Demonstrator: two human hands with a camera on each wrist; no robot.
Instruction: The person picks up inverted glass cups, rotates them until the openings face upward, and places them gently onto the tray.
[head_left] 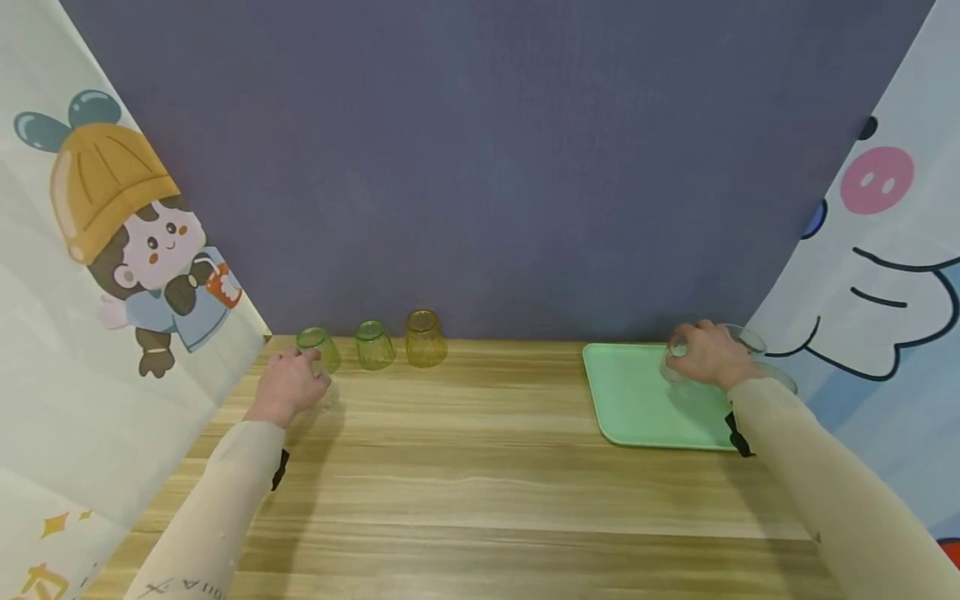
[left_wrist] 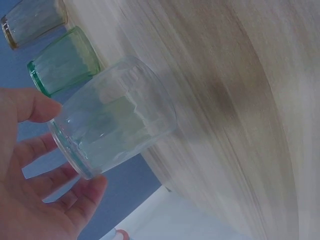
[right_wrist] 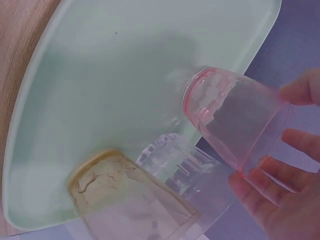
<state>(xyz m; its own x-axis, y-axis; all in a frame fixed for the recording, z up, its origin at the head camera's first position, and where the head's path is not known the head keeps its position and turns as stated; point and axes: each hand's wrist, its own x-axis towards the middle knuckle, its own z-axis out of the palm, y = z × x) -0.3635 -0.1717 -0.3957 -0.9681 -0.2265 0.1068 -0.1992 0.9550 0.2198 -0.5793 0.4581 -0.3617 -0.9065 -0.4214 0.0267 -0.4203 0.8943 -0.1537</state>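
My left hand (head_left: 291, 385) is over a clear glass (left_wrist: 117, 117) near the table's left end, with thumb and fingertips pinching the edge of its upturned base. The glass stands mouth down. Behind it along the wall are a yellow-green glass (head_left: 318, 350), a green glass (head_left: 374, 346) and an amber-yellow glass (head_left: 425, 339), also upside down. At the right, my right hand (head_left: 711, 354) holds a pink-tinted glass (right_wrist: 235, 117) by the rim, thumb on one side and fingers on the other. Its base is down at the green tray (head_left: 637, 400); contact is hard to tell.
On the tray's right side, beside the pink-tinted glass, stand an amber-tinted glass (right_wrist: 130, 195) and a clear ridged glass (right_wrist: 185, 170), both mouth up. A dark wall (head_left: 495, 183) closes off the back of the wooden table (head_left: 465, 492). Printed curtains hang at both sides.
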